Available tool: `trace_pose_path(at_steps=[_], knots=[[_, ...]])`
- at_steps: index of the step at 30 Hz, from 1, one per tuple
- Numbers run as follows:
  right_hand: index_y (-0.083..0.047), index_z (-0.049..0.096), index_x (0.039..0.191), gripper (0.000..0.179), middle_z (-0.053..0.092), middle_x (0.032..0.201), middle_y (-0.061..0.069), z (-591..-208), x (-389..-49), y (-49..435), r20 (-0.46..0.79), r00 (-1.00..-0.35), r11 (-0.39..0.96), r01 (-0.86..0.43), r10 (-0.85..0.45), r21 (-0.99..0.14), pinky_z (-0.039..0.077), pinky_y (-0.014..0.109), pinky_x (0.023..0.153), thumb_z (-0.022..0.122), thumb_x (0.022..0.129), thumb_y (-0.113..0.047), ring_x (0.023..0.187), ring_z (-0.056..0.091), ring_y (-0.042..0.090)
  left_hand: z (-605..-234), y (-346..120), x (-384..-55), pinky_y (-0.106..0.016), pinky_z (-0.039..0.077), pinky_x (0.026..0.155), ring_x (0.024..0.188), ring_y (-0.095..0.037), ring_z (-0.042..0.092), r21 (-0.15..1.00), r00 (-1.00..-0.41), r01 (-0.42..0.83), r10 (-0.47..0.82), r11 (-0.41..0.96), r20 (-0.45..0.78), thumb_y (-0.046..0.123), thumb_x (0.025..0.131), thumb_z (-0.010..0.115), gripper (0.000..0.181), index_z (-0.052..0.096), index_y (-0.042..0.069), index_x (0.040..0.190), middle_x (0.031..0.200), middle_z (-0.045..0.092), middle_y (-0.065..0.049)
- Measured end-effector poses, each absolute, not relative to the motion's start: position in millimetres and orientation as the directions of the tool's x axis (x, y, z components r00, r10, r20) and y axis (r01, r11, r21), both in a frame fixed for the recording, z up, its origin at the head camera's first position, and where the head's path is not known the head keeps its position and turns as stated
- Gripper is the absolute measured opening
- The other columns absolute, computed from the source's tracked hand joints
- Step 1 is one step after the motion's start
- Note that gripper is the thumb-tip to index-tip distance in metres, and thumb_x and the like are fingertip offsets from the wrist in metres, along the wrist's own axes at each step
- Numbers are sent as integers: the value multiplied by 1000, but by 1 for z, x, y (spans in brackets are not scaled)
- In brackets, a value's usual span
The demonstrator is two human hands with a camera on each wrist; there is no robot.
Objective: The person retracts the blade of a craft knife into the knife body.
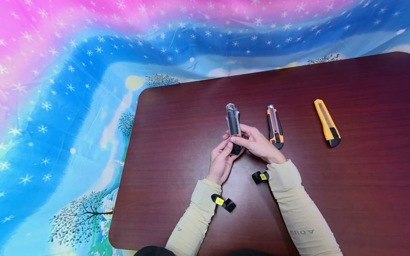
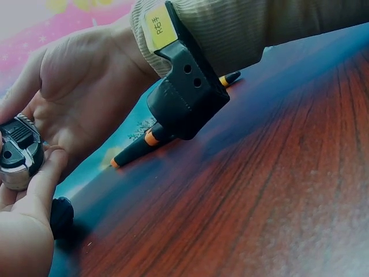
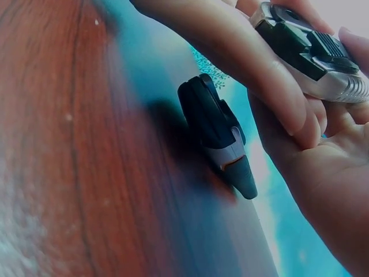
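Both hands hold a silver-and-black utility knife (image 1: 234, 122) upright above the table. My left hand (image 1: 221, 161) grips its lower end, thumb on the front. From the other side my right hand (image 1: 257, 142) holds it, thumb across its lower part. The left wrist view shows the knife's black slider and silver end between the fingers. Beneath the hands another black-ended cutter (image 3: 213, 121), with grey and orange parts, lies on the table; the head view mostly hides it. An orange-and-black utility knife (image 1: 274, 124) lies just right of my right hand.
Farther right lies a yellow utility knife (image 1: 326, 122) with a black end. The dark red-brown table (image 1: 166, 142) has a rounded left corner. Behind and left of it hangs a patterned cloth (image 1: 80, 89). Each wrist wears a black camera mount (image 1: 224, 202).
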State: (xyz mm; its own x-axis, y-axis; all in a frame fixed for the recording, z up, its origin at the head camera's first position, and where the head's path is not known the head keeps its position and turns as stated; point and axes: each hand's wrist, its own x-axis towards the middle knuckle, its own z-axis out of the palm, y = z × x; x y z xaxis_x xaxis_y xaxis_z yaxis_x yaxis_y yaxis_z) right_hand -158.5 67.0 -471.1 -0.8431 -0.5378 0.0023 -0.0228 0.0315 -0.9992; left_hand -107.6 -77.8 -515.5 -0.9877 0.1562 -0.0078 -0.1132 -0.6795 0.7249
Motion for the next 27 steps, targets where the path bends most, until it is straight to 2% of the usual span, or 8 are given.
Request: trace_pose_path(at_steps=[19, 27], knots=[[3, 53, 129, 37, 66, 123, 15, -473, -159, 67, 34, -818, -15, -31, -574, -999, 47, 20, 95, 59, 96, -11, 112, 60, 12, -515, -78, -107, -42, 50, 104, 113, -15, 62, 727, -989, -127, 140, -675, -43, 7, 100, 48, 47, 37, -16, 139, 124, 62, -13], [5, 50, 131, 40, 65, 125, 15, -473, -159, 67, 24, -818, -8, -24, -575, -1000, 46, 19, 96, 59, 96, -12, 114, 59, 12, -515, -79, -108, -40, 51, 102, 113, -15, 61, 727, -989, -118, 149, -676, -22, 8, 100, 47, 48, 34, -17, 140, 122, 63, -8]])
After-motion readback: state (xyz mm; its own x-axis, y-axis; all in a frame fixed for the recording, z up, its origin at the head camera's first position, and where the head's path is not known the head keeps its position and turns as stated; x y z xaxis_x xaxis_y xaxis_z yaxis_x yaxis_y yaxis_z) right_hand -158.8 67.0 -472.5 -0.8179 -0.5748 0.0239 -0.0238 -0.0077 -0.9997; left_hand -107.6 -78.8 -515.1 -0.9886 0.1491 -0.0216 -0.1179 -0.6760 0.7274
